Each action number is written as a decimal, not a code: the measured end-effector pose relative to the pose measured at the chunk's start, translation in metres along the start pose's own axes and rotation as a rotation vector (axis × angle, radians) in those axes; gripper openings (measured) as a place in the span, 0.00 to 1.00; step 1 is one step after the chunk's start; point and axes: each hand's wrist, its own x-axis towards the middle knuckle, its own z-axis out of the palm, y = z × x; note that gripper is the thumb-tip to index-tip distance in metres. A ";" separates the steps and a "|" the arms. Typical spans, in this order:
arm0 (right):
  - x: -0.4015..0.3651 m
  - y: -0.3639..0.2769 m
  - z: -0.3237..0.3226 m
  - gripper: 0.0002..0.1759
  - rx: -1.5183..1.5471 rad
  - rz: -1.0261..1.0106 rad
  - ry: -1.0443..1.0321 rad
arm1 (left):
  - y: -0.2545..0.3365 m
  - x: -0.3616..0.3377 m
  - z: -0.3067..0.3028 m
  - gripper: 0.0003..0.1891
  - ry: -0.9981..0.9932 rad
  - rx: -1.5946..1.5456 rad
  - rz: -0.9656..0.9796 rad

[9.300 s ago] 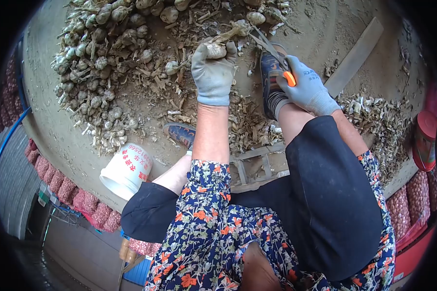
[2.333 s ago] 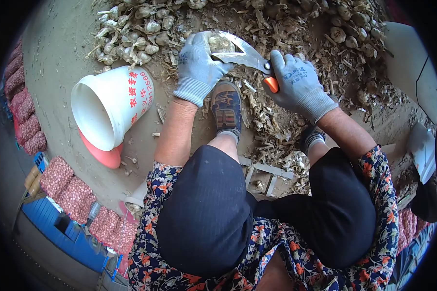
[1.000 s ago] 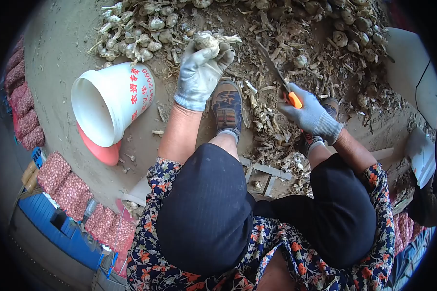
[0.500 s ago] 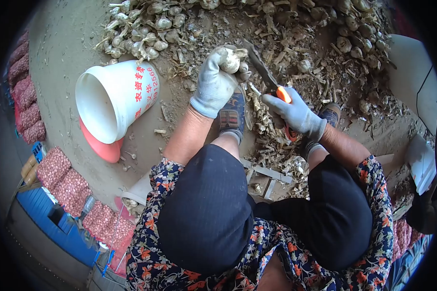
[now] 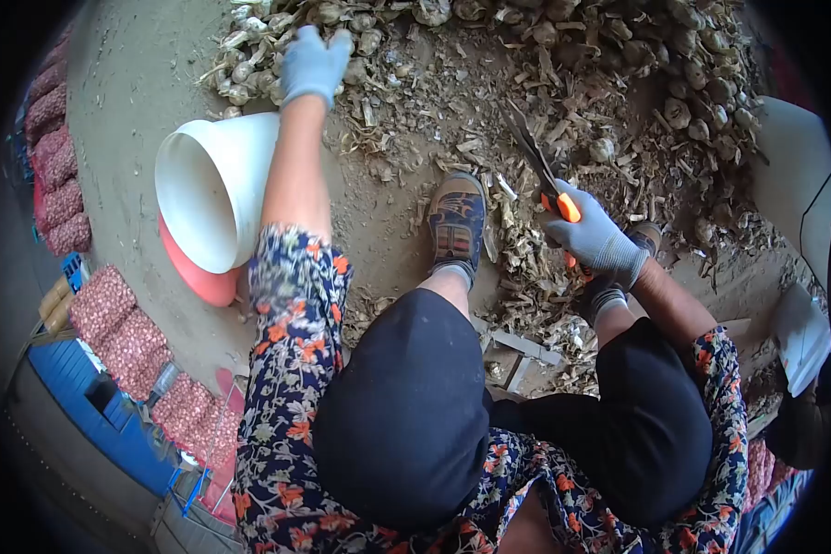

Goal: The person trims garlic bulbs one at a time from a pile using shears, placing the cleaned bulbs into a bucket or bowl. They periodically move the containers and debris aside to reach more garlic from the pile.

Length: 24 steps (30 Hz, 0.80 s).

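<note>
My left hand [image 5: 312,66], in a pale grey glove, reaches forward over the left-hand garlic heap [image 5: 246,69]. Its fingers look stretched and apart, slightly smeared by motion, and I make out no bulb in them. Long-bladed shears [image 5: 532,150] with orange handles are gripped in my right hand [image 5: 593,231], also gloved. Their dark blades point up and to the left above dry stalk scraps [image 5: 517,305]. A single garlic bulb [image 5: 602,150] lies on the scraps, right of the blades.
A white bucket [image 5: 258,157] lies tipped beside my left forearm, with a red basin [image 5: 198,277] partly under it. More garlic [image 5: 702,55] is heaped at the upper right. Filled net sacks [image 5: 120,323] line the left. My shoe [image 5: 456,217] stands between the hands.
My left hand has moved up and left from the shears to the heap; the garlic bulb it held no longer shows in it. My right hand with the shears has shifted slightly right and down.
</note>
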 end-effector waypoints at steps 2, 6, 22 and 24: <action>0.001 -0.001 -0.002 0.11 -0.072 -0.027 0.018 | 0.000 0.026 0.068 0.29 0.042 0.071 -0.175; 0.005 -0.010 -0.007 0.15 -0.227 -0.025 0.084 | -0.007 -0.008 0.048 0.24 -0.183 -0.471 -0.096; 0.030 -0.027 0.002 0.21 -0.318 -0.106 0.044 | 0.060 -0.133 0.013 0.25 -0.210 -0.406 0.272; 0.032 -0.025 0.005 0.17 -0.319 -0.158 0.106 | 0.063 -0.134 0.013 0.24 -0.256 -0.456 0.237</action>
